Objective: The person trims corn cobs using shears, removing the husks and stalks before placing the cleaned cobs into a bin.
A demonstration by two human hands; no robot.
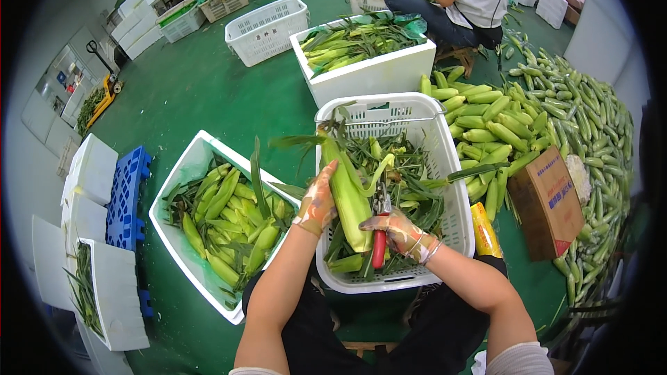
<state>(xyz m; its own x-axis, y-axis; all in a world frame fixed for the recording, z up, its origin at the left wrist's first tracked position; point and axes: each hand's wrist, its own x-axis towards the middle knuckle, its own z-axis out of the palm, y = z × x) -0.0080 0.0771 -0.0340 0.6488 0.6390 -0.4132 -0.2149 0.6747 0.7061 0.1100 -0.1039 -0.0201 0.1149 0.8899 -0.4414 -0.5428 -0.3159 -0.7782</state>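
My gloved left hand grips an ear of corn in its green husk, tilted over a white plastic crate. A peeled husk strip curls off the ear's right side. In my gloved right hand is a pair of pruning shears with red handles, blades pointing away from me; the right thumb reaches to the lower end of the ear. Cut leaves and husk scraps fill the crate below. To the left stands a white foam box lined with green film, holding several ears of corn.
On the right lie a heap of husked-back corn, a pile of wrapped ears, a cardboard box and a yellow packet. Ahead, another foam box holds corn; a seated person works behind it. A blue pallet leans at left.
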